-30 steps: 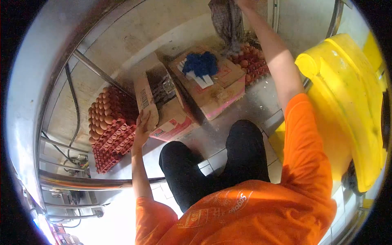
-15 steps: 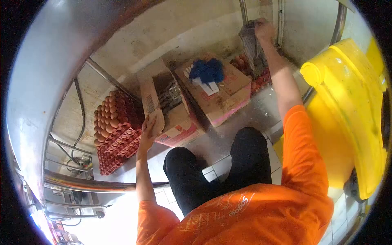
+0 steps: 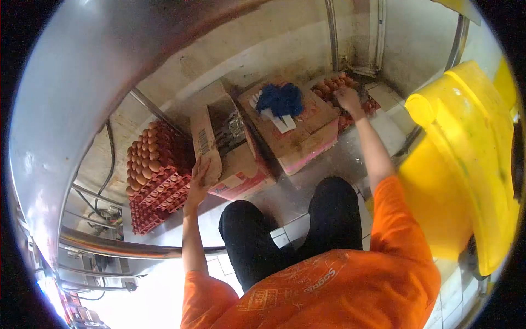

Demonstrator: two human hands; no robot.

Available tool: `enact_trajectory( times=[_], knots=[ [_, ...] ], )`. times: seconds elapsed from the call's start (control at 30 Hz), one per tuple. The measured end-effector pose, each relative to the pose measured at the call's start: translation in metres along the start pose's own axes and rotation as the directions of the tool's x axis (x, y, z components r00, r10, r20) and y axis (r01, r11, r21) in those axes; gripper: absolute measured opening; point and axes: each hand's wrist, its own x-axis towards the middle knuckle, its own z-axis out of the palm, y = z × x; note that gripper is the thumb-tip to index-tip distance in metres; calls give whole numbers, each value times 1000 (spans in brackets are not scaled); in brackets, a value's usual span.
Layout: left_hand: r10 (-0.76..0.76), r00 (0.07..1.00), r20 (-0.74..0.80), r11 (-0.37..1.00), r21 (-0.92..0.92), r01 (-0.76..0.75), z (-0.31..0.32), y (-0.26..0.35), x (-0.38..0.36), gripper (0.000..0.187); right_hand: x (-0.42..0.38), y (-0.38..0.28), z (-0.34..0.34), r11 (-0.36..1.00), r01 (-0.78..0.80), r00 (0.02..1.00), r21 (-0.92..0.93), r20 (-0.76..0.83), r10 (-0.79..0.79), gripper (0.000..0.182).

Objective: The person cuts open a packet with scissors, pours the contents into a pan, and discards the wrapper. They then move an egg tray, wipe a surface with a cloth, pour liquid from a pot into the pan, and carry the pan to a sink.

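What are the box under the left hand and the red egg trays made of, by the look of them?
Box: corrugated cardboard, matte brown, with a folded flap, a printed barcode and a pink band. The left hand rests on its flap. Egg trays: probably moulded plastic, judging by the uniform red open lattice, though pulp can't be ruled out.

A low steel shelf [image 3: 307,181] carries stacked red egg trays [image 3: 156,183] at left, two cardboard boxes [image 3: 230,153] [image 3: 296,131] in the middle, and what looks like another egg tray [image 3: 342,88] far right.
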Motion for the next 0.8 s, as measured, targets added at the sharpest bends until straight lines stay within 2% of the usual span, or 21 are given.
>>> enact_trajectory(
  times=[0.03, 0.07, 0.13, 0.17, 0.2, 0.23, 0.27, 0.3, 0.43, 0.53, 0.6, 0.63, 0.7, 0.73, 0.77, 0.8],
  knots=[
    [-6, 1000, -9, 1000, -4, 6, 0, -10, 1, 71, -21, -35, -13, 983, -165, 967, 83, 209, 145, 44],
    [-3, 1000, -1, 998, 63, 3, -2, -30, -1, 69, -40, -42, -5, 984, -157, 966, 79, 220, 136, 44],
    [-9, 1000, -1, 991, 131, 9, 1, -60, -3, 68, -69, -52, 14, 973, -131, 990, 193, 77, 118, 49],
    [-67, 997, -24, 998, 13, 67, 3, -69, -4, 66, -78, -56, 20, 974, -126, 990, 191, 85, 111, 49],
    [-123, 991, -45, 987, -107, 118, 4, -77, -4, 65, -83, -60, 24, 964, -132, 990, 231, -21, 141, 48],
    [-131, 990, -53, 986, -111, 124, 3, -70, -4, 65, -88, -64, 26, 953, -135, 977, 272, -124, 174, 48],
    [-44, 998, -52, 992, 116, 50, 4, -56, -4, 64, -92, -67, 25, 956, -128, 980, 265, -117, 164, 48],
    [39, 999, -31, 941, 336, -26, 4, -46, -4, 64, -95, -70, 23, 956, -164, 971, 244, -128, 200, 44],
    [44, 999, -1, 955, 293, -41, 4, -53, -6, 65, -83, -56, 47, 959, -225, 951, 173, -176, 255, 36],
    [99, 995, 3, 968, 230, -97, 8, -43, -1, 62, -86, -51, 53, 969, -208, 948, 132, -216, 233, 35],
    [-16, 999, -52, 998, -54, 13, 12, -57, -1, 60, -90, -64, 40, 956, -249, 940, 157, -198, 278, 36],
    [-19, 999, -40, 998, -63, 16, 13, -65, -2, 60, -95, -68, 35, 940, -289, 930, 184, -177, 321, 36],
    [-138, 990, -1, 932, -338, 130, 13, -77, -3, 62, -97, -64, 39, 930, -347, 918, 123, -158, 363, 35],
    [-134, 991, 6, 931, -341, 128, 12, -72, -2, 62, -95, -68, 36, 919, -386, 908, 76, -143, 393, 34],
    [-15, 1000, -24, 997, -71, 14, 9, -66, -2, 62, -96, -70, 31, 919, -386, 907, 75, -150, 393, 34],
    [106, 994, -24, 973, 209, -99, 6, -60, -1, 62, -100, -73, 27, 923, -365, 912, 121, -152, 380, 35]
  ],
)
